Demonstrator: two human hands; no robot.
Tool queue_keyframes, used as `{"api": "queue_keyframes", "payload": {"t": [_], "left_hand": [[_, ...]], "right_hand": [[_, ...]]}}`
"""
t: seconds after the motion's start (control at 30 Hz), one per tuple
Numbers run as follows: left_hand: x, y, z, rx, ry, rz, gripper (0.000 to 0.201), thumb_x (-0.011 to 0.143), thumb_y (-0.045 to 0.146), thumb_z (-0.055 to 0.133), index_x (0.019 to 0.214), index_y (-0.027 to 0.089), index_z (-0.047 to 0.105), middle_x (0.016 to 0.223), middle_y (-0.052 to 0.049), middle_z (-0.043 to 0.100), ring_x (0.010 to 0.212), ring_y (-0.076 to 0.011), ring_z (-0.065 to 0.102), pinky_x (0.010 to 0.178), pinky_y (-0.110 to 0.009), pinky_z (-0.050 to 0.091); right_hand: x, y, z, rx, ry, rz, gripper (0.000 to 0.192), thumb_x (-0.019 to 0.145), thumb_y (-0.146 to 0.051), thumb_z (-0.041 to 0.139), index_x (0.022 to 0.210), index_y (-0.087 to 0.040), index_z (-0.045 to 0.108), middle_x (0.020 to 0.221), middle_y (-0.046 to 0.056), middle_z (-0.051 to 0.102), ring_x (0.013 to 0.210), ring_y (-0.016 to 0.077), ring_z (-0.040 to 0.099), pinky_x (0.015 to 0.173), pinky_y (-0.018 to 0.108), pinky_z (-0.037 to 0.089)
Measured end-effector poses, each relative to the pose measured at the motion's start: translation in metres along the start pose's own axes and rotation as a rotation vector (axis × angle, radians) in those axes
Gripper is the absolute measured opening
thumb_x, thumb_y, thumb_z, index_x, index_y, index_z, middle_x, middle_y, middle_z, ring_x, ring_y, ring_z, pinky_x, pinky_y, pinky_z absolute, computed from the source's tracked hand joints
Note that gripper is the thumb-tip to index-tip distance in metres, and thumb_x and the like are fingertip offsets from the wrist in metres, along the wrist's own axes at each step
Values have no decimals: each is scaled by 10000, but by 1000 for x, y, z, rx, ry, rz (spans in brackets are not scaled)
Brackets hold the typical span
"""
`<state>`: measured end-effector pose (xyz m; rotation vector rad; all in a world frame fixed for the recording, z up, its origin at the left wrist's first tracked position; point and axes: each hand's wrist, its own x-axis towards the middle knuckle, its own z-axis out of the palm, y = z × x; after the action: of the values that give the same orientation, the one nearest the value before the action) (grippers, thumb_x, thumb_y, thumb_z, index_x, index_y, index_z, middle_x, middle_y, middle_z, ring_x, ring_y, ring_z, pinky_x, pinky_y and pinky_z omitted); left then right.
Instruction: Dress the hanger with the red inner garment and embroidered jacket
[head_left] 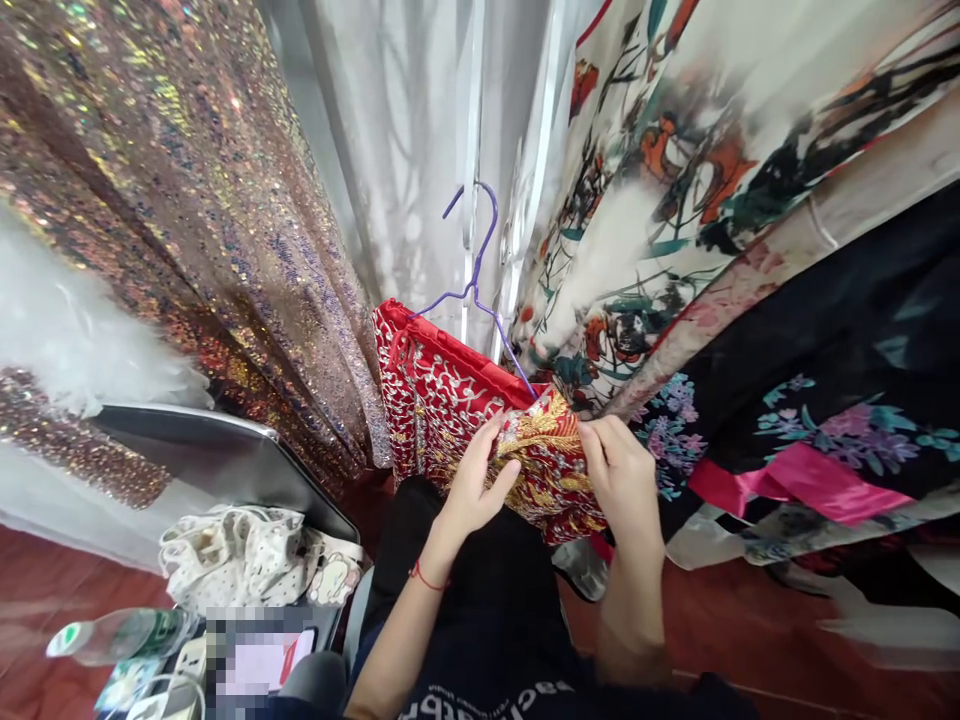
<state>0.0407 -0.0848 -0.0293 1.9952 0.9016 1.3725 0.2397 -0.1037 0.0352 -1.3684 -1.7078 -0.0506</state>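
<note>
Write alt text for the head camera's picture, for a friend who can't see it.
A person's right grip pinches a red garment with gold patterning on a purple hanger; the left grip touches it. Sequined fabric hangs at picture left, patterned fabric at right.

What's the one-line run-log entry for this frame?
left hand: thumb spread, touching red garment | right hand: pinching garment's edge | purple hanger: at garment's top

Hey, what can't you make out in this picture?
All in the head view:
Purple hanger: lower part hidden by the red garment.
Right hand: some fingertips hidden behind the hand itself.
Shirt lettering: cut off by the bottom edge.
Phone screen: obscured by pixelation.
</note>
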Motion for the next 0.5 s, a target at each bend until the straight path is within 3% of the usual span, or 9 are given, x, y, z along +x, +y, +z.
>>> {"api": "queue_keyframes", "payload": {"t": [0.2,0.3,0.4,0.5], "left_hand": [[0,10,0,-88,-92,-36,571,977,372,545,1518,295,378,1640,-105,321,1542,-262,254,1266,-512,241],[2,11,3,-81,-145,-55,657,960,408,578,1557,321,319,1673,-83,240,1562,-263,182,1280,-510,181],[6,11,10,-64,-178,-73,640,978,442,535,1567,335,308,1686,-58,192,1571,-251,133,1284,-496,146],[12,10,16,-53,-211,-90,610,999,478,471,1570,339,307,1691,-40,163,1577,-245,76,1282,-497,130]], "right_hand": [[-33,14,-10,-28,145,87,472,992,-411,546,596,-209,385,572,-50,380,516,88,368,546,261,315],[-43,16,-26,-34,267,197,472,955,-414,605,575,-198,427,559,-51,380,524,87,348,546,268,308],[-44,3,-51,-25,486,333,471,919,-406,644,554,-197,433,546,-58,333,529,90,310,541,290,265],[-41,-29,-74,17,808,420,514,926,-311,620,526,-228,307,563,-53,201,538,105,205,550,322,168]]}}
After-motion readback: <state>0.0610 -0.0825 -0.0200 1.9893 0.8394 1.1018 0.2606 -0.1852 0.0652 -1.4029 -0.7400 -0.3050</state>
